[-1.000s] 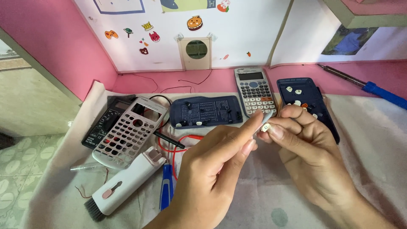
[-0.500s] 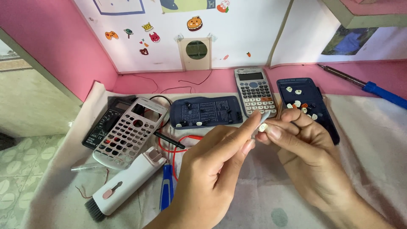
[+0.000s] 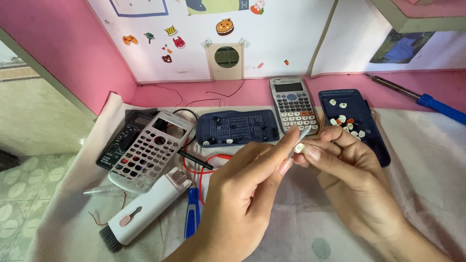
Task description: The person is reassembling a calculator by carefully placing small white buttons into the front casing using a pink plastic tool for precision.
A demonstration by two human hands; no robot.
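- Right hand (image 3: 349, 170) pinched a small white key cap (image 3: 299, 147) at its fingertips, above the cloth (image 3: 427, 160).
- Left hand (image 3: 252, 194) gripped a thin pale tool (image 3: 305, 131) (possibly tweezers), its tip touching the cap.
- Grey calculator (image 3: 292, 104) lay just behind.

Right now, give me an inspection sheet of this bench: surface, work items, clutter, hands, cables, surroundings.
Surface: white cloth over a pink desk.
Work items: small white key pinched in the right hand; thin tool in the left hand; dark tray with loose keys; empty keypad frame; blue circuit backing; whole calculator.
Clutter: white brush, blue-handled tool, black meter, soldering iron.
Hands: both raised above the cloth, fingertips meeting.
Cables: red and black leads beside the frame; thin wire by the wall.
Surroundings: pink wall, white board with stickers.
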